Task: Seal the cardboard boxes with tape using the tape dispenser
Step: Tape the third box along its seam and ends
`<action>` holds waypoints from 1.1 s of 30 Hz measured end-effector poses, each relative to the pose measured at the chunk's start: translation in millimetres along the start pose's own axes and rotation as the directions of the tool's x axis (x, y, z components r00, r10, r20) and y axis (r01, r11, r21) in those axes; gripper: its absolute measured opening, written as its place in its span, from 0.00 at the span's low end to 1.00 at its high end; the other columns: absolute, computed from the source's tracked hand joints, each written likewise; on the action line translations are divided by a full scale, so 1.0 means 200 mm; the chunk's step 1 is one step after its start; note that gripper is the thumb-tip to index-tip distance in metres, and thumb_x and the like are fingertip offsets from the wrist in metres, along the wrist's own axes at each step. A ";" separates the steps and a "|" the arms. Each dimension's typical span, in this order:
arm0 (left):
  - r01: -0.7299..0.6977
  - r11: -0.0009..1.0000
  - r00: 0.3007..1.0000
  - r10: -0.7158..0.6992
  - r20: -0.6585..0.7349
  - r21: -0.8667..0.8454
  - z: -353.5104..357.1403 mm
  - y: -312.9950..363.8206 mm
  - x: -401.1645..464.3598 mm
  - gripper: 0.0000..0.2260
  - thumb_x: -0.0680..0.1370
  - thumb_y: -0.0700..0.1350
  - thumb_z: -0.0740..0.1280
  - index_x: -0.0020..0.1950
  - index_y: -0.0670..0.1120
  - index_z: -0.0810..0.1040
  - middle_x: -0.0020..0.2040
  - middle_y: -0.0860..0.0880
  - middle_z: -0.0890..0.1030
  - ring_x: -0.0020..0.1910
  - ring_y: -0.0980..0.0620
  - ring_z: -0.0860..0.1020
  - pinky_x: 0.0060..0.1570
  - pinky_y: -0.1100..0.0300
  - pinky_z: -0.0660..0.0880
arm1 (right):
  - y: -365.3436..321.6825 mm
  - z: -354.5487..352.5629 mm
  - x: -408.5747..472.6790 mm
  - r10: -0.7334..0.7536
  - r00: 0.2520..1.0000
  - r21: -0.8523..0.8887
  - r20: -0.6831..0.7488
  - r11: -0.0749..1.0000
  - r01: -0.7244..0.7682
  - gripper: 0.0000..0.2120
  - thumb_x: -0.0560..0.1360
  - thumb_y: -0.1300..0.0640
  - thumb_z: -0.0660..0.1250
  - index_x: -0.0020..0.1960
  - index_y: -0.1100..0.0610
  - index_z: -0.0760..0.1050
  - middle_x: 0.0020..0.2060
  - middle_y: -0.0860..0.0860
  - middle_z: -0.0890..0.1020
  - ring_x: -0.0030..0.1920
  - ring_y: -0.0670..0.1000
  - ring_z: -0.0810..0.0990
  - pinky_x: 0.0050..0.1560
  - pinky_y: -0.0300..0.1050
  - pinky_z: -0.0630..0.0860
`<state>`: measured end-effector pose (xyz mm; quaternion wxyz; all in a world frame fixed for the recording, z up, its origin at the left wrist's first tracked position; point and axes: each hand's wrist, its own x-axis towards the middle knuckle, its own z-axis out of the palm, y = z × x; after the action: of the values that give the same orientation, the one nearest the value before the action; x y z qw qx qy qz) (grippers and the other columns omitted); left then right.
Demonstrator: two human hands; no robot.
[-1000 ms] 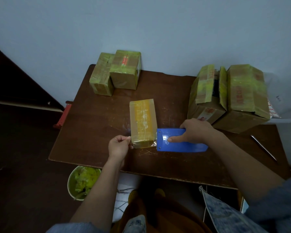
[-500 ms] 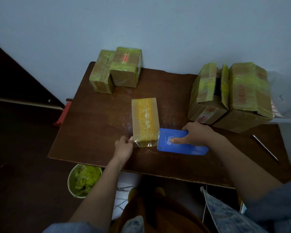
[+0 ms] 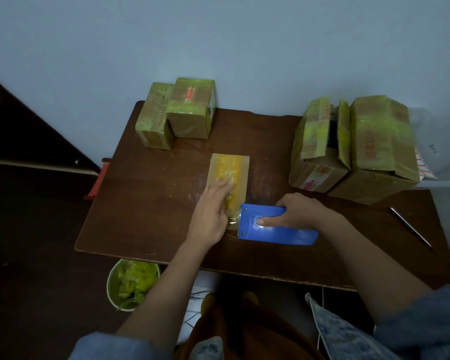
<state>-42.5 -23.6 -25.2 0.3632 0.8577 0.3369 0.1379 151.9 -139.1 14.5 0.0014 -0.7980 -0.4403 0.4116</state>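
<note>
Boxes (image 3: 176, 113) wrapped in tape sit at the table's (image 3: 146, 203) far left. Mid-table, the left hand (image 3: 213, 206) lies flat, fingers spread, on the small yellow-taped box (image 3: 233, 170). Beside it, the right hand (image 3: 296, 211) clasps the blue tape dispenser (image 3: 278, 227). Larger boxes (image 3: 356, 144) stand far right.

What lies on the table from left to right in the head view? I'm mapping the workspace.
Two taped boxes at the back left → small box under the left hand → blue tape dispenser → two larger boxes → thin metal rod.
</note>
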 end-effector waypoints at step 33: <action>0.033 0.869 0.952 -0.178 0.250 0.494 0.11 0.00 0.05 0.25 0.83 0.57 0.41 0.78 0.54 0.35 0.77 0.57 0.33 0.75 0.57 0.32 0.71 0.49 0.30 | 0.16 -0.09 -0.02 0.017 0.996 -0.141 0.083 0.990 -0.005 0.36 0.60 0.18 0.59 0.36 0.53 0.65 0.30 0.49 0.66 0.29 0.49 0.64 0.36 0.47 0.63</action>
<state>-24.0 -28.6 -41.2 0.1892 0.9119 0.3511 -0.0970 185.2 -155.5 17.6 -0.0755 -0.7805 -0.4633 0.4128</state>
